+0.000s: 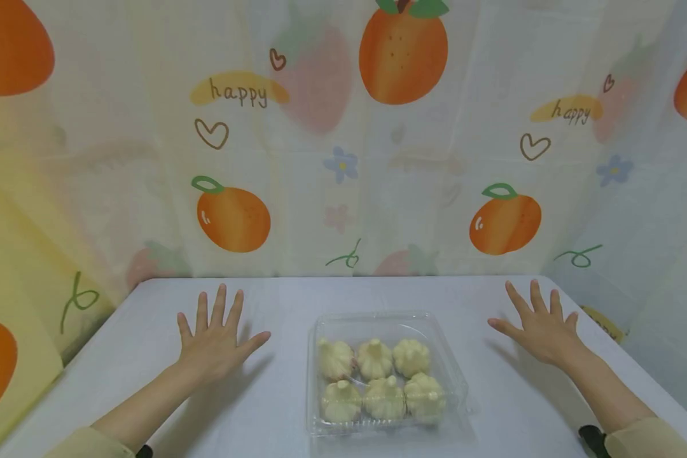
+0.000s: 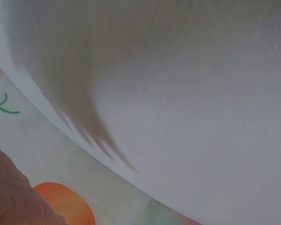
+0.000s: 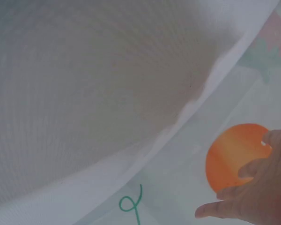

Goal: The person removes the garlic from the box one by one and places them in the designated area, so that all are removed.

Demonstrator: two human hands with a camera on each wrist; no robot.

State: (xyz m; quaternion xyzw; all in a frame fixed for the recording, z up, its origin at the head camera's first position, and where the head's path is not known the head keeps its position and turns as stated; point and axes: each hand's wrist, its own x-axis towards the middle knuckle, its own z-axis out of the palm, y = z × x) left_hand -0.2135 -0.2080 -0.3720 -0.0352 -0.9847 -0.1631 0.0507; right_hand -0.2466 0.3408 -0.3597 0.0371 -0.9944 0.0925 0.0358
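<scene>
A clear plastic clamshell box (image 1: pixel 386 324) stands on the white table, holding several garlic bulbs (image 1: pixel 384 398) in two rows. To its left my left hand (image 1: pixel 214 343) hovers over the table with fingers straight and spread, holding nothing. On the box's other side, my right hand (image 1: pixel 544 327) is raised with its fingers fanned out, also holding nothing. Part of the left hand (image 2: pixel 18 197) fills the lower left corner of the left wrist view. In the right wrist view, extended fingers of the right hand (image 3: pixel 257 183) show at the lower right.
The white table (image 1: pixel 280 292) ends at a fabric backdrop (image 1: pixel 309 216) printed with oranges, strawberries and hearts. Similar fabric hangs at the left and right sides. Shadows of both arms fall on the tabletop.
</scene>
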